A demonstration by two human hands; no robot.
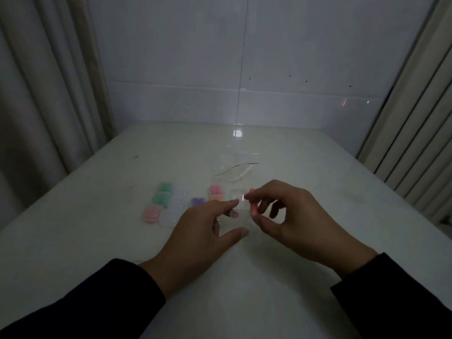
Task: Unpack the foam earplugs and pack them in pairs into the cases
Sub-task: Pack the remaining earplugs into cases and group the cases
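My dark sleeves [102, 297] come in from the bottom edge over the pale counter [73, 241]. My left hand [195, 236] hovers low with its fingers loosely spread and gripping nothing; the forefinger reaches toward a small clear case [236, 204] in front of it, and I cannot tell if it touches. My right hand [293, 216] is just beside it, thumb and fingertips pinched together on a pink earplug [253, 209], which stands roughly upright between them, right beside that clear case.

Just beyond my left hand lies a purple pair of earplugs [197, 201], and next to it a case with pink earplugs over orange ones [215, 193]. Further left sit a pink-filled case [151, 213], two green-filled cases [162, 194], and some clear ones [176, 206] between; the dim light blurs their edges.

Behind these, near the counter's middle, rests a crumpled clear bag [232, 170] with a red strip along its mouth. Past the counter's far edge stands a white tiled wall [220, 57], with curtains [44, 81] on either side.
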